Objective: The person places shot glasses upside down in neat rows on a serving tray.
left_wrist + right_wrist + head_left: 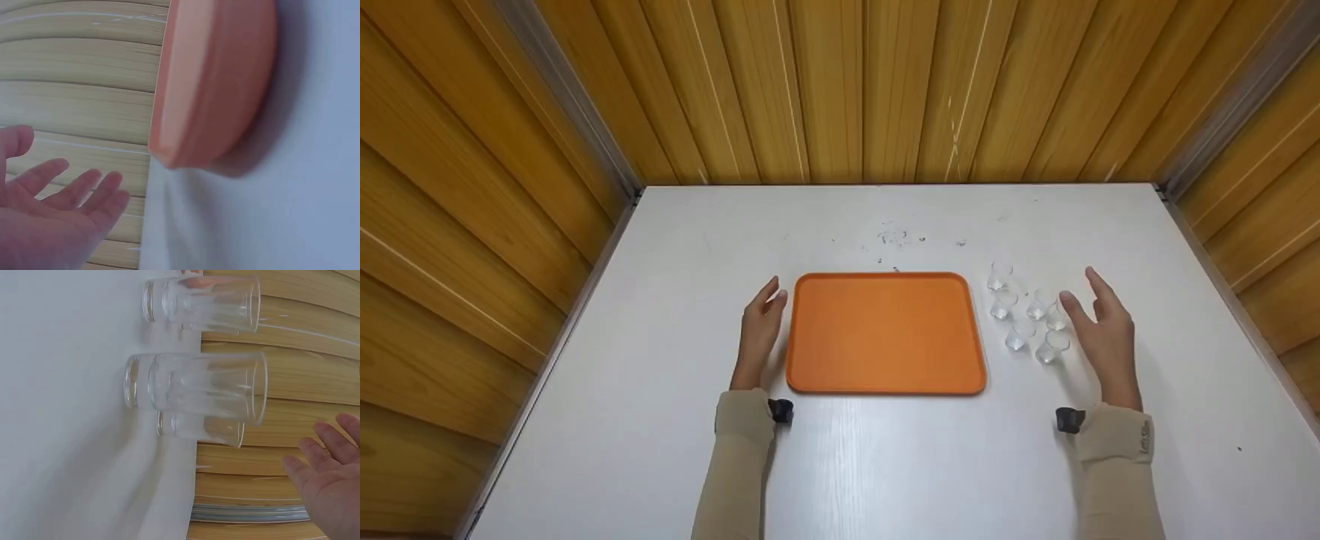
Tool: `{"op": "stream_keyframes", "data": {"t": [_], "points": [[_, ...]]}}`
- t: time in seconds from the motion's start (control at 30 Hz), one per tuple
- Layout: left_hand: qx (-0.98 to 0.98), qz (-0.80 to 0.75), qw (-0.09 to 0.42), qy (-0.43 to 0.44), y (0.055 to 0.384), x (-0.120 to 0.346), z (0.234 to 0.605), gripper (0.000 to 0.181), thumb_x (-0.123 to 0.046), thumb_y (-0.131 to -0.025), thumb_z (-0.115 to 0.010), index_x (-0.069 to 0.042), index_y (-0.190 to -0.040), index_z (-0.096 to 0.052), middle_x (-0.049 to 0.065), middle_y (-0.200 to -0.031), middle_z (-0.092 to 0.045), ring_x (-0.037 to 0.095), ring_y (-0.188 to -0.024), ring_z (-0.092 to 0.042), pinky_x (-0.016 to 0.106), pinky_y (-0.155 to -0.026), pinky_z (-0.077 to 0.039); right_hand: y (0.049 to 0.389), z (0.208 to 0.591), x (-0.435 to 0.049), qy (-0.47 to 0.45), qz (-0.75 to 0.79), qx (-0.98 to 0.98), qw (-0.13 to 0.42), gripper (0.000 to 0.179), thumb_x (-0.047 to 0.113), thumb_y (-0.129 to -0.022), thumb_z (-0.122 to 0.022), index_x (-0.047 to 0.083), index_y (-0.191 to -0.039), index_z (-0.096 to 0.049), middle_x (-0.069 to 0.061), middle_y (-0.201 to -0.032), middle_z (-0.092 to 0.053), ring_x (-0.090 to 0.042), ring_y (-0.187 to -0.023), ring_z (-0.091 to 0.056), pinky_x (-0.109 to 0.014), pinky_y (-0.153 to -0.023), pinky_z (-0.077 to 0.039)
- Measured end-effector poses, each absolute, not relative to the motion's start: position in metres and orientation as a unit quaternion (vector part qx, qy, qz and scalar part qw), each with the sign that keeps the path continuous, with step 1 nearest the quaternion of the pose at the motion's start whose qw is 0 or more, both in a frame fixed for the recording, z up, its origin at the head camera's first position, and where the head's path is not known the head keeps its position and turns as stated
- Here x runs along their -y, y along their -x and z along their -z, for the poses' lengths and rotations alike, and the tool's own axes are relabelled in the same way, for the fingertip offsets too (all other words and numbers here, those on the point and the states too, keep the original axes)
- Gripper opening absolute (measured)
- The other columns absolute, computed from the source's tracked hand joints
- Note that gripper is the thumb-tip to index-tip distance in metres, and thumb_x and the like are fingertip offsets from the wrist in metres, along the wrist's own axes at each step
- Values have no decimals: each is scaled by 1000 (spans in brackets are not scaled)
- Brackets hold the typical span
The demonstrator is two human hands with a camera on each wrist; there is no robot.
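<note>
An orange tray [885, 334] with a raised rim lies flat on the white table. My left hand [762, 322] is beside its left edge, fingers relaxed and holding nothing; the left wrist view shows the palm and spread fingers near the tray's side [236, 84]. To the right of the tray stand several small clear glasses [1052, 347], upright and grouped close together. Just right of them is my right hand [1102, 337], thumb and fingers apart, with nothing in it. In the right wrist view a glass [197, 385] stands nearest, and the hand's fingers are clear of it.
The white table [915, 465] has dark specks and marks [894, 238] behind the tray. Wood-patterned walls [862, 90] close in the back and both sides, with metal posts at the corners. Dark wrist cameras [1069, 420] sit at both sleeve cuffs.
</note>
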State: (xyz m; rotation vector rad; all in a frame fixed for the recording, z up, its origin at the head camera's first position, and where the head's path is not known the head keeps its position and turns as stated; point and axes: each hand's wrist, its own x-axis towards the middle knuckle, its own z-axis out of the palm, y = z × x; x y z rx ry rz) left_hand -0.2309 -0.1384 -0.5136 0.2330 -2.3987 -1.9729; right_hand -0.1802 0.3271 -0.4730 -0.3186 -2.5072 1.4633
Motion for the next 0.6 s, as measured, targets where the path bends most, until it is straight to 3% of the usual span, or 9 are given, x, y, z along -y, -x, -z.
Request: {"op": "stream_keyframes", "data": {"t": [0.2,0.47,0.6], "points": [[707,700,-25,-99,230,143,525,51,-26,-100,-50,-7,-146,-39,16,-148,-42,32,-134,-45,43,-110,-38,182,480,-347,112,-493,859,86,73,45,-92,-58,15,-152,-28,-7,-159,-23,-25,-147,-20,-39,-118,-24],[688,711,-58,-130,229,148,533,51,-27,-99,-53,-12,-146,-41,9,-145,-47,24,-130,-49,36,-109,-40,183,489,-367,101,-494,863,35,80,47,-89,-62,14,-152,-26,-13,-159,-23,-30,-146,-23,-39,-115,-28],[692,703,-82,-139,229,149,536,52,-28,-97,-56,-14,-145,-43,6,-144,-48,20,-129,-49,35,-110,-39,184,493,-373,85,-485,870,9,81,48,-89,-62,12,-152,-26,-14,-158,-24,-33,-145,-24,-31,-112,-32]]}}
